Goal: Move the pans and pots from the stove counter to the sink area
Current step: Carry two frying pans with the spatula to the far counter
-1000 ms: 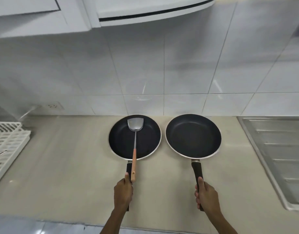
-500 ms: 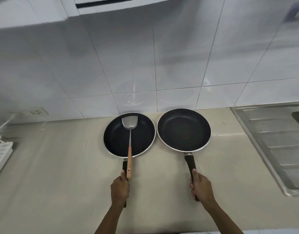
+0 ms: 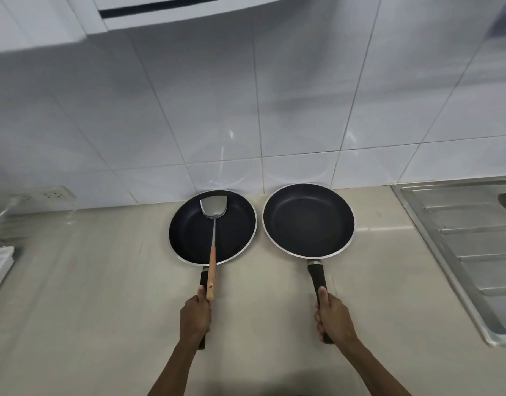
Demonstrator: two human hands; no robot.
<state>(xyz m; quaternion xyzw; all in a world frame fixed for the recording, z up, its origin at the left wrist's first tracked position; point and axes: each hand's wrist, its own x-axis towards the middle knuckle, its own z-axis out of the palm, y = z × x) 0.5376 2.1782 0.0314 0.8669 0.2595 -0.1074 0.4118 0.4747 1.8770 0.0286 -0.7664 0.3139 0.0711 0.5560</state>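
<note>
The left hand (image 3: 195, 317) is closed around the black handle of the left frying pan (image 3: 189, 232), and the thumb also presses the wooden end of a metal spatula (image 3: 213, 224) whose blade lies inside this pan. The right hand (image 3: 333, 320) is closed around the handle of the right frying pan (image 3: 309, 220). Both pans are just in front of the hands, near the tiled wall, almost touching each other; I cannot tell if they rest on the surface (image 3: 103, 281) or are slightly lifted. The steel sink drainboard (image 3: 469, 252) is to the right of the right hand.

The pans look stiff and rather light, so the long handle is the good place to hold. The spatula is loose and can slide, so I think the thumb must keep it.

Compared with half a second earlier, both grips are the same; the pans appear only a little lower in the view, and the white rack at the far left shows less
</note>
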